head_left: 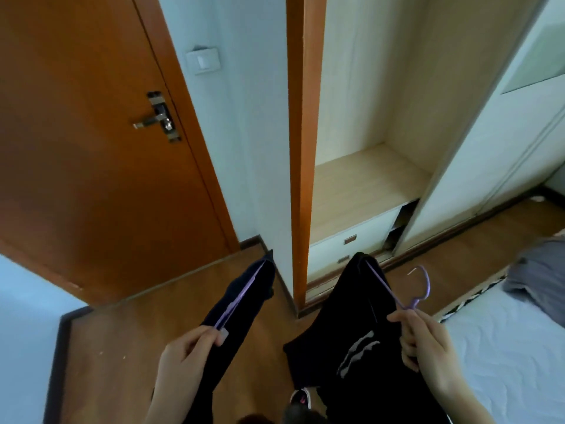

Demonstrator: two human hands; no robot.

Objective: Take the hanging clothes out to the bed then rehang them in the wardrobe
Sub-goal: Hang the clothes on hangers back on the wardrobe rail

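My left hand (186, 351) pinches the end of a purple hanger (241, 296) that carries a dark garment (244, 304) hanging down over the floor. My right hand (423, 341) grips a second purple hanger (420, 289) near its hook, with a black garment (351, 325) bearing a pale print draped from it. Both are held low in front of the open wardrobe (367, 185), whose compartment shows no clothes. The bed (513, 356) with a white mattress lies at the lower right.
An orange-brown door (91, 148) with a metal handle stands at the left, a light switch (203, 61) beside it. The wardrobe has drawers (351, 240) below and a sliding door (504, 148) at the right. A grey cloth (541, 270) lies on the bed. Wooden floor underfoot.
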